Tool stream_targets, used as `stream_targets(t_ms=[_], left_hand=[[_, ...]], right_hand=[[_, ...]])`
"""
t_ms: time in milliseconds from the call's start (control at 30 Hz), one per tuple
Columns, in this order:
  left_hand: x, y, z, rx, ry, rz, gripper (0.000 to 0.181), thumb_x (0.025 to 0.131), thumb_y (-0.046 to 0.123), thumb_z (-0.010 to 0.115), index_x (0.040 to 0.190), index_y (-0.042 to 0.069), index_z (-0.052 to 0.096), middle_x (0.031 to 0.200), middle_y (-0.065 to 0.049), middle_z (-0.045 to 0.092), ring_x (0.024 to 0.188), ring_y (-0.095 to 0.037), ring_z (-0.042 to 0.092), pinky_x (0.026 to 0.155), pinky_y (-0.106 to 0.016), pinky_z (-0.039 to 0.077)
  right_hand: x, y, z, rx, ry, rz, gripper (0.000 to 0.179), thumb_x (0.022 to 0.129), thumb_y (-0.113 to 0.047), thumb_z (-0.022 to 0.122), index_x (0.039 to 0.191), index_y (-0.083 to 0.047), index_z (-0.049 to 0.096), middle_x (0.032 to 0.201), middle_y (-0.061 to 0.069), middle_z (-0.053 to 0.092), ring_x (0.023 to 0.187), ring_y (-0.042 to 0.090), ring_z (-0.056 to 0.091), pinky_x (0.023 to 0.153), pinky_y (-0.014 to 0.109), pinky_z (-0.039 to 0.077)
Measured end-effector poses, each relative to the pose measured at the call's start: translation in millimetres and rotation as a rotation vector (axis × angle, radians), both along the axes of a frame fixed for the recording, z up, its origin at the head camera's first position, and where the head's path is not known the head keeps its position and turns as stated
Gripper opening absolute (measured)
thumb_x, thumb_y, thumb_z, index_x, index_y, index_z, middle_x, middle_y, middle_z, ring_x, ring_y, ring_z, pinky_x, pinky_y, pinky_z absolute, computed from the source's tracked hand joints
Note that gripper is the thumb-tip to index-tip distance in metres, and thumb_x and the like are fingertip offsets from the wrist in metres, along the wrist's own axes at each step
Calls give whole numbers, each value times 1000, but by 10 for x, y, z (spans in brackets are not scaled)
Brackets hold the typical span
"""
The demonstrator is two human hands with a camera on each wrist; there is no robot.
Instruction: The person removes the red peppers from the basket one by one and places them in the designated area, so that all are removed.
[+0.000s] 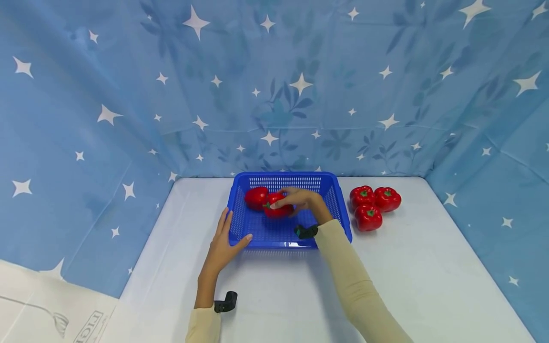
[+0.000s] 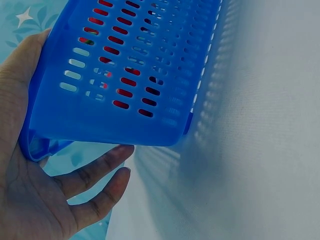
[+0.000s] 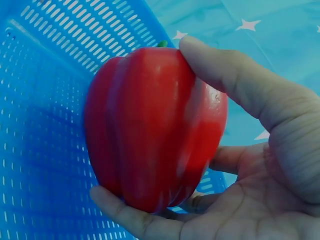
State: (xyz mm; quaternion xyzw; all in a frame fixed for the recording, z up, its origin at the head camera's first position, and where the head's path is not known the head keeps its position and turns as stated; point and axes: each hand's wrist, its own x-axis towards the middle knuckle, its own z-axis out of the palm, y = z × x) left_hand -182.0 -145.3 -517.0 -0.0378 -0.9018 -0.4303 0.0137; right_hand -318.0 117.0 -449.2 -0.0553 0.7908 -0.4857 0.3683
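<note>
One blue perforated basket (image 1: 283,175), upright on a white desk (image 1: 274,295), close to its twelve o'clock edge. Contents: two red bell peppers; the held pepper (image 1: 279,211) near basket centre, the second pepper (image 1: 256,198) just beside it at ten o'clock, contact between them unclear. Right hand (image 1: 301,197): grip closed about the held pepper, thumb opposed to fingers; whether the pepper bears on the basket floor cannot be told. Left hand (image 1: 224,245): grip wide, at the basket's eight o'clock corner, thumb over the near rim, fingers stretched by the wall. Outside, near the three o'clock wall, one cluster: a ten o'clock pepper (image 1: 362,196), a two o'clock pepper (image 1: 388,199), a six o'clock pepper (image 1: 368,218). Hazards, as judged: the held pepper, glossy and rounded, may slip or roll against its neighbour if released tilted; uneven pressure from the left hand may slide the basket, and a shove toward three would likely scatter the cluster; the right sleeve (image 1: 356,286), crossing above the five o'clock rim, may snag it. Edges and room: starred curtain (image 1: 279,109) close at twelve, limiting reach; basket floor visible at six; desk surface broad toward six and four.
</note>
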Motion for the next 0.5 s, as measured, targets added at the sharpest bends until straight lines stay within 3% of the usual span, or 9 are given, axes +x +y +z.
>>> stream_targets(t_ms=[300,500], left_hand=[[-21,2,26,5,12,-3,101,82,64,65,158,25,12,166,7,0,151,-37,16,108,-66,32],[-7,-7,23,4,9,-6,101,83,63,65,159,23,12,166,6,0,151,-36,15,109,-65,30]], right_hand=[[11,38,72,-64,-34,-53,86,85,-25,73,153,-7,24,151,19,33,139,42,35,102,59,46],[21,80,25,-129,-36,-103,80,86,-21,71,151,-4,28,152,20,31,138,43,35,102,61,44]])
